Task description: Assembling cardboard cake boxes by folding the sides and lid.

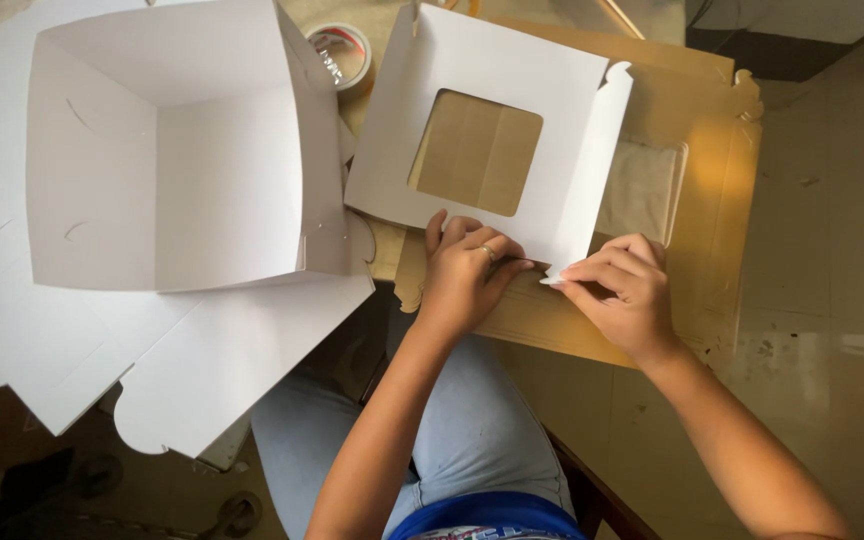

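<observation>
Cardboard fills the left side: a stack of flat white die-cut box blanks [202, 370] with scalloped tabs at the edges, matte and smooth, spreading past the frame's left edge. On that stack sits an assembled white box base [167, 160], open at the top, its walls upright and its floor plain, with small slit cuts in the left wall. Just behind its right wall lies a roll of clear tape [342, 52] with a red-and-white core.

At centre, a white lid panel [487, 105] with a square window cut in the middle lies tilted, one side flap folded up along its right edge and ending in a rounded tab. Through the window shows brown board. The left hand [467, 275], a ring on one finger, presses its curled fingers down on the panel's near edge. The right hand [622, 290] pinches the panel's near right corner between thumb and fingertips, close beside the left hand.

Under the panel lies a brown kraft box blank [712, 180], flat, with a clear film window and scalloped tabs, on the tabletop [652, 400], whose edge shows dark wood. To the right the floor [832, 230] is pale, scuffed and stained. The person's knees in light denim sit below the hands.
</observation>
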